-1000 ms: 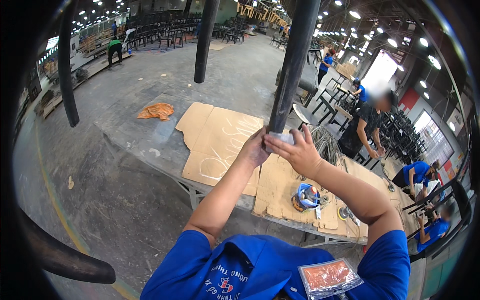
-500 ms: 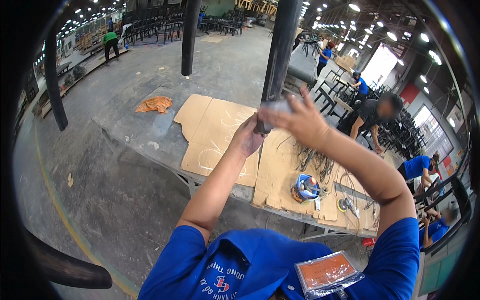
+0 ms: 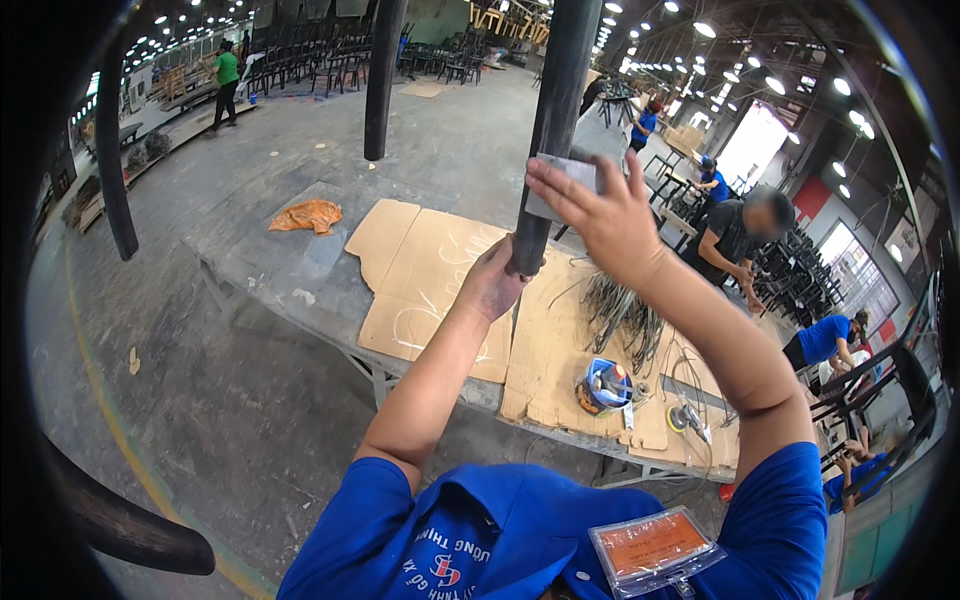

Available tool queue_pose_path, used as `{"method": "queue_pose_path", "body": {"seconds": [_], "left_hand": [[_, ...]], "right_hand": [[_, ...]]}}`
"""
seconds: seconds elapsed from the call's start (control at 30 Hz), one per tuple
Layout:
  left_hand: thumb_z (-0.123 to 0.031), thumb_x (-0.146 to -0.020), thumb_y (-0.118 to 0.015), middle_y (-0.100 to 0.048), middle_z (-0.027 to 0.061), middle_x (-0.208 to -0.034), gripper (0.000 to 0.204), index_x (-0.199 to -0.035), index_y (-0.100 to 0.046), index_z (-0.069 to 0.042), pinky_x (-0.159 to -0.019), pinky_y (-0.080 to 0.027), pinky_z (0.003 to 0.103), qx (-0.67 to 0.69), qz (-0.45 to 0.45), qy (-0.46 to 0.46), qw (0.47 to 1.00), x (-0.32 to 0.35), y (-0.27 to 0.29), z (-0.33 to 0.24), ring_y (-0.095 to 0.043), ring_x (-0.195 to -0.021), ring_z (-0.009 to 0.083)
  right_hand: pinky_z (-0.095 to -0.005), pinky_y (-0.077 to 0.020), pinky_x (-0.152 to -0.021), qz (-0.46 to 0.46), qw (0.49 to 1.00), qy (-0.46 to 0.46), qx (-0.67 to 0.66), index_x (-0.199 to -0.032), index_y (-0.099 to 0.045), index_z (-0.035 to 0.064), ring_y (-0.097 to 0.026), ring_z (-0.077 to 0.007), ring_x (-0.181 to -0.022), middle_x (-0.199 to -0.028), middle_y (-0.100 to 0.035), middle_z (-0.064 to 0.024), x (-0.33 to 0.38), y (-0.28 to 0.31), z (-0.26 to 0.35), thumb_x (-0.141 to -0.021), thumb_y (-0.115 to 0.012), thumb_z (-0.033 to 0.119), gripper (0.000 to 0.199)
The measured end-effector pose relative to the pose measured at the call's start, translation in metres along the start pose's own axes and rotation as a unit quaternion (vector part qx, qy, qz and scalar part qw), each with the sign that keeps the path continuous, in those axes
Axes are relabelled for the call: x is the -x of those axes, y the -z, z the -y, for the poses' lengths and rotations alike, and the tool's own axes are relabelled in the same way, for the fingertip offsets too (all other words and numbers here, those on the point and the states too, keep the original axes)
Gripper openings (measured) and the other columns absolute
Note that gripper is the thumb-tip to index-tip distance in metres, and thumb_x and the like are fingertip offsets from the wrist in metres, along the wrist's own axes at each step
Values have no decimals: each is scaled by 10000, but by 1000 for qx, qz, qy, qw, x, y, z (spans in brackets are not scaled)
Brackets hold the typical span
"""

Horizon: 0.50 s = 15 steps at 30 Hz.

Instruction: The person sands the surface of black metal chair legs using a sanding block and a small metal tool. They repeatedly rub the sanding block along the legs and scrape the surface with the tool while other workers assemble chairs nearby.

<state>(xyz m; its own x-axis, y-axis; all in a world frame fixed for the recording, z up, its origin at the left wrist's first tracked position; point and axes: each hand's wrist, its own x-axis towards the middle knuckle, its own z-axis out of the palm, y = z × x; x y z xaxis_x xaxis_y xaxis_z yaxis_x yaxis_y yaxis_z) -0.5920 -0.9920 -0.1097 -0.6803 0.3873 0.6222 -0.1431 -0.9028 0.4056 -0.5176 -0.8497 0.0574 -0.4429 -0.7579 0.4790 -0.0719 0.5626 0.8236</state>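
A dark wooden furniture leg [image 3: 556,90] slants down from the top of the view. My left hand [image 3: 494,282] is wrapped round its lower end, with dark smudges on the skin. Against the side of that leg, my right hand [image 3: 612,215] presses a flat grey piece that looks like sandpaper [image 3: 578,172]. Its fingers lie stretched over the piece, the thumb side toward me hidden in part. Other dark legs hang at the upper middle [image 3: 380,85] and far left [image 3: 113,150]; another dark leg [image 3: 140,520] crosses the lower left.
Below my hands stands a grey worktable [image 3: 260,265] with cardboard sheets [image 3: 425,345], an orange cloth [image 3: 307,216], a bundle of wires [image 3: 622,318], a blue tub of tools [image 3: 603,385] and a round sander [image 3: 685,418]. A co-worker in dark clothes [image 3: 735,235] works at the right.
My right hand has slid up along the leg with the grey piece and is no longer blurred. My left hand keeps its grip on the lower end. The view has shifted slightly.
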Motion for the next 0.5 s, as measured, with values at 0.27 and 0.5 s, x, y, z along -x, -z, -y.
{"method": "queue_pose_path", "body": {"seconds": [0.27,0.5], "left_hand": [[-329,-933,-520,-590,89,-1109,373,-1164,-529,-36,-730,-433,307,4,-125,-18,992,6,-8,-2,-578,-943,191],[-362,-926,-519,-597,79,-1095,409,-1200,-511,-58,-795,-430,312,3,-78,-10,997,11,-1,-8,-567,-973,194]], "right_hand": [[-538,-375,-936,-11,990,112,-81,-1378,-367,373,-450,-333,-1123,-1459,-281,105,-15,-1,11,-804,-550,162,638],[-405,-480,-751,-27,997,57,-44,-1342,-379,430,-494,-365,-1044,-1483,-250,62,-33,4,10,-772,-580,160,662]]}}
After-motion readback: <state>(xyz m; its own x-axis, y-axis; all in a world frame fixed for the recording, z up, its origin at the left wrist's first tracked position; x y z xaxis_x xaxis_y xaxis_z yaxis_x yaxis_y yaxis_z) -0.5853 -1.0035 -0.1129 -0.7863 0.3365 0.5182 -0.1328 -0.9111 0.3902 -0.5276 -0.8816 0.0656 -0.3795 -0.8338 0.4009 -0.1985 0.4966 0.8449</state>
